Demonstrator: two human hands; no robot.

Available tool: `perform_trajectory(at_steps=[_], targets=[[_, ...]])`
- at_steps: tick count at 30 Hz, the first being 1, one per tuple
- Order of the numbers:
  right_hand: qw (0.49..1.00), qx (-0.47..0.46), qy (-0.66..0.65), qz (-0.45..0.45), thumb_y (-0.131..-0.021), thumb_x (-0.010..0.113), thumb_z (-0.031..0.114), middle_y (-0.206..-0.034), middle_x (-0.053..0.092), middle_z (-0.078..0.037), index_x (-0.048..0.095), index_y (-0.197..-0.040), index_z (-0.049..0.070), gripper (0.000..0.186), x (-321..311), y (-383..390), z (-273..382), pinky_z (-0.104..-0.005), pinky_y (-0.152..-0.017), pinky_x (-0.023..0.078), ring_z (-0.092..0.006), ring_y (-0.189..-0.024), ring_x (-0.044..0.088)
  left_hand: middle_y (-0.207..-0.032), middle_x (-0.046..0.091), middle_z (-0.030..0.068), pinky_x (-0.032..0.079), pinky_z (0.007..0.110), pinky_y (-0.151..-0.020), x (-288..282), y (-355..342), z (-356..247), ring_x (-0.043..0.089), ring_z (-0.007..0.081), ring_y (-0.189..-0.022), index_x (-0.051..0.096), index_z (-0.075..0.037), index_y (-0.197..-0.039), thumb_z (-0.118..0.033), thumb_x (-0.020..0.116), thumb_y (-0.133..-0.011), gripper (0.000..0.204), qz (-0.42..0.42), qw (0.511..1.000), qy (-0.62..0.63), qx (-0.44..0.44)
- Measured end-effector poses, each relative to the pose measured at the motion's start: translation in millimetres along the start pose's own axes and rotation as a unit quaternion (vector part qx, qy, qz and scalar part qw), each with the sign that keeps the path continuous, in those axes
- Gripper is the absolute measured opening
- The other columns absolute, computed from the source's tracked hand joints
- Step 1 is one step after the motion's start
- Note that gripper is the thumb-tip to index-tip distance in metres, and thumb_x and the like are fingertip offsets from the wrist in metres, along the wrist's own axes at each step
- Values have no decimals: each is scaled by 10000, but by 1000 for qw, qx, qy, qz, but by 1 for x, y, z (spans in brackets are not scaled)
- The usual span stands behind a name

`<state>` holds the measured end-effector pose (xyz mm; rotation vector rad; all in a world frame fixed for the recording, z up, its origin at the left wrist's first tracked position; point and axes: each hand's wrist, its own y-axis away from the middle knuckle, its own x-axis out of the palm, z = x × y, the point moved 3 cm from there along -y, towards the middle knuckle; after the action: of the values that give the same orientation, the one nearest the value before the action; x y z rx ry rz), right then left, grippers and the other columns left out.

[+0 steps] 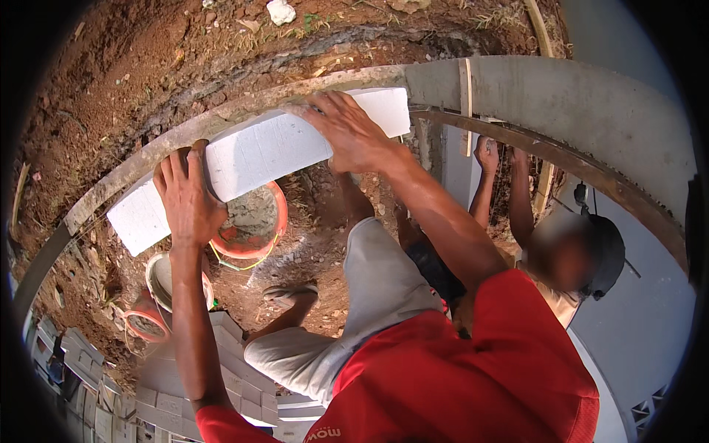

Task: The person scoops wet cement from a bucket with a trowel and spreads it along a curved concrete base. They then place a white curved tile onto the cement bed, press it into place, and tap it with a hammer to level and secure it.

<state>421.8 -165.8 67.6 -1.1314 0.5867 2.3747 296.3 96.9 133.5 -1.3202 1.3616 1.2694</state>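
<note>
Holding the white block (pixel 269 153) between left hand (pixel 190 199) and right hand (pixel 358 139), with fingers partly curled over its far edge, lengthwise along the ledge (pixel 240 113).

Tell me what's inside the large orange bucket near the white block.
Grey, mortar-like mix shows inside the large orange bucket. The white block and left hand cover part; what's there can't be seen.

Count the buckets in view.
3: an orange bucket just below the white block in the picture, a pale bucket lower left of it, and a second orange bucket farther lower left. Others may be hidden.
</note>
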Motion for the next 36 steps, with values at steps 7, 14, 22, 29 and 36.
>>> perform_trajectory(at_steps=[7,14,22,29,36], targets=[[996,91,10,-23,-652,856,11,-1540,496,-158,485,-1590,156,1019,47,-10,-165,-478,-1287,306,-383,-1469,423,-1385,511,250,301,545,-1203,144,-126,-46,471,421,-1333,489,-83,-1473,-47,750,-620,893,52,997,-35,34],[988,149,35,-9,-696,875,-9,-1626,446,-140,459,-1611,175,1022,104,0,-278,-459,-1332,247,-336,-1548,352,-1309,506,206,297,528,-1217,264,-179,-88,471,403,-1323,483,-99,-1484,-73,801,-589,950,79,996,-20,38],[981,183,54,44,-733,873,-8,-1689,375,-141,391,-1648,268,1070,142,16,-339,-465,-1351,198,-344,-1589,296,-1381,470,250,245,576,-1251,355,-189,-116,429,439,-1365,426,-53,-1508,-82,800,-653,934,137,990,-22,25],[978,195,65,42,-735,754,-109,-1674,419,-115,342,-1662,341,1110,177,23,-374,-458,-1367,183,-345,-1603,269,-1398,456,268,246,594,-1239,394,-190,-126,414,461,-1376,426,-31,-1494,-72,791,-670,903,130,991,27,23],[977,179,106,45,-736,774,-89,-1658,434,-123,436,-1622,262,1011,184,20,-377,-472,-1350,217,-361,-1582,305,-1292,478,200,274,567,-1198,435,-183,-116,440,423,-1304,456,-139,-1508,-117,845,-615,974,109,994,29,13]])
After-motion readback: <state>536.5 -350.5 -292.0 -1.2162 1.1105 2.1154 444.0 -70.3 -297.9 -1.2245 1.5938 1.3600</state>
